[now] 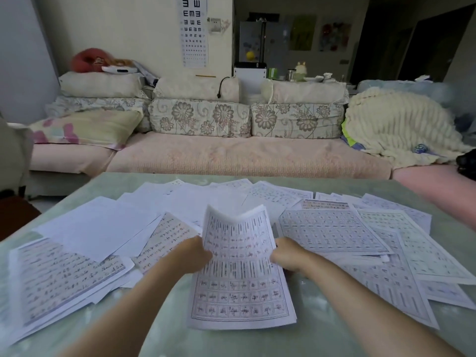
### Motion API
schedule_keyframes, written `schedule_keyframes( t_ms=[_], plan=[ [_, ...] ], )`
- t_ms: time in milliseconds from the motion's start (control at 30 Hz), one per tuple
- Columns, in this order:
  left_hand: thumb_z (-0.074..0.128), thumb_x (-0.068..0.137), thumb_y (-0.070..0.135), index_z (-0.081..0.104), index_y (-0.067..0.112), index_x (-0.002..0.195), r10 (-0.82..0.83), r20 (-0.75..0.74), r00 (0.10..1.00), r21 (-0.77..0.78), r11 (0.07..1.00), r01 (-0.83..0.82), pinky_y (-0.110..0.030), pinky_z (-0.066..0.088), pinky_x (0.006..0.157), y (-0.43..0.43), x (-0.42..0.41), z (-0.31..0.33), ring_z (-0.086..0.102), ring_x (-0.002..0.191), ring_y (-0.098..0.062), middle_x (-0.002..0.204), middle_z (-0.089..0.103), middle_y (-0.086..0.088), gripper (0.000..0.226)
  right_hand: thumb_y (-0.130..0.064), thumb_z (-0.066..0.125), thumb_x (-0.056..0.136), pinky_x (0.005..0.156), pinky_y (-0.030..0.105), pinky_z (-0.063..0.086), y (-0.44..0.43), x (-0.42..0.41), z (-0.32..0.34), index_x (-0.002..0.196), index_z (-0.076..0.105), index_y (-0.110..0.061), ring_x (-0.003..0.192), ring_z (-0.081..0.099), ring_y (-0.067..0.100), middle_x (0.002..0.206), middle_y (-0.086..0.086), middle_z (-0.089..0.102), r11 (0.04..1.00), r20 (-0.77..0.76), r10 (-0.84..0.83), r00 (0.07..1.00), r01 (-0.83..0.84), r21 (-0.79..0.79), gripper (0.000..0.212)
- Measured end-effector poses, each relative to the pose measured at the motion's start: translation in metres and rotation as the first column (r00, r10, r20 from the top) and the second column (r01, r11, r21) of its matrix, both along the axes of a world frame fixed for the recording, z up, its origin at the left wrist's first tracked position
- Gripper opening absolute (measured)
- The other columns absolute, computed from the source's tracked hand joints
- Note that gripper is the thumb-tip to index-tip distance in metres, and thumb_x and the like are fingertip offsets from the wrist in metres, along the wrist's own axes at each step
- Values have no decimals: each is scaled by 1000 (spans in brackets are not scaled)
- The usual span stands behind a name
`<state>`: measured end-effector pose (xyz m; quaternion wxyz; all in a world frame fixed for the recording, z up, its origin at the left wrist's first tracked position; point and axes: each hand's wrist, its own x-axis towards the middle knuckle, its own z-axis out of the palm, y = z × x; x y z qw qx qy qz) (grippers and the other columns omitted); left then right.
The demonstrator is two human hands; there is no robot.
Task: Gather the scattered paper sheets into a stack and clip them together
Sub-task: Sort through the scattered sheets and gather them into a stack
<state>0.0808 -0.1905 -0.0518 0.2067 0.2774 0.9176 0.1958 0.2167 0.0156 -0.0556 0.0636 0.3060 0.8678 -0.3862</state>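
Observation:
A stack of printed sheets (240, 274) lies in front of me on the pale green table (322, 336), its far end lifted and curled upward. My left hand (192, 253) grips the stack's left edge and my right hand (287, 255) grips its right edge. Loose sheets lie scattered around: printed ones at the left (64, 276), blank ones at the back left (103, 228), and several overlapping printed ones at the right (334, 230). No clip shows anywhere in view.
A pink sofa (231, 155) with floral cushions runs behind the table's far edge. A cream knitted blanket (396, 127) sits on its right end. Bare table surface shows near me, between and beside my forearms.

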Motion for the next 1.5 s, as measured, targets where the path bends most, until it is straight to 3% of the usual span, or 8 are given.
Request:
schedule_keyframes(
  t_ms=[133, 267, 433, 600, 967, 1200, 1367, 1500],
  plan=[
    [60, 89, 29, 60, 7, 118, 72, -90, 993, -113, 990, -82, -27, 53, 78, 0, -5, -11, 63, 98, -21, 108, 63, -7, 36, -14, 58, 79, 55, 24, 37, -2, -1, -5, 79, 53, -14, 68, 54, 19, 87, 6, 54, 981, 66, -14, 998, 1, 195, 5],
    [73, 84, 30, 43, 13, 139, -54, -308, 950, -131, 991, 14, -42, 42, 106, 15, 1, -12, 42, 129, -29, 138, 43, -12, 65, -29, 60, 87, 97, 38, 46, -2, 4, -11, 135, 53, -21, 124, 47, 28, 133, 5, 42, 906, 50, 143, 989, -151, 396, 49],
    [57, 92, 45, 50, 29, 136, -238, -332, 913, -203, 963, 177, -41, 42, 101, 46, 16, -11, 41, 129, -23, 138, 45, -2, 47, -45, 56, 94, 106, 37, 40, 15, 12, -13, 138, 54, -25, 130, 44, 23, 138, 1, 44, 902, 9, 228, 974, -215, 376, 49],
    [56, 94, 42, 50, 26, 135, -232, -475, 849, 8, 963, 268, -41, 45, 100, 94, 27, -5, 44, 126, -22, 137, 50, -2, 44, -47, 61, 90, 107, 40, 39, 83, 43, -3, 138, 52, -33, 130, 44, 21, 141, -3, 45, 883, -45, 150, 988, -114, 455, 51],
    [57, 84, 65, 28, 21, 152, -573, -325, 752, -202, 819, 537, -40, 18, 120, 223, 74, -34, 17, 147, -23, 160, 21, -2, 86, -83, 57, 72, 123, 42, 11, 176, 100, -29, 158, 17, -33, 153, 7, 19, 167, -4, 6, 874, 124, 122, 985, -166, 458, 107],
    [47, 92, 61, 50, 23, 135, -543, -545, 639, -164, 817, 553, -36, 44, 99, 224, 81, -42, 53, 122, -22, 136, 55, 1, 57, -75, 57, 80, 107, 39, 39, 184, 104, -27, 151, 35, -32, 135, 41, 20, 150, -2, 44, 747, 52, 173, 984, -166, 644, 85],
    [64, 87, 22, 56, 17, 78, -552, -721, 420, -225, 759, 611, -27, 42, 41, 231, 82, -43, 53, 43, -22, 59, 59, 2, 13, -40, 54, 93, 100, 36, 43, 185, 116, -27, 127, 60, -21, 118, 55, 20, 126, -1, 60, 590, -124, 277, 953, -67, 804, 40],
    [45, 97, 15, 48, 18, 84, -325, -722, 611, -53, 906, 419, -28, 37, 50, 244, 95, -31, 49, 54, -23, 65, 54, 1, 14, -41, 52, 90, 65, 32, 48, 171, 121, -9, 80, 59, -17, 77, 53, 18, 85, -2, 55, 513, -422, -37, 906, 380, 770, 27]
  ],
)
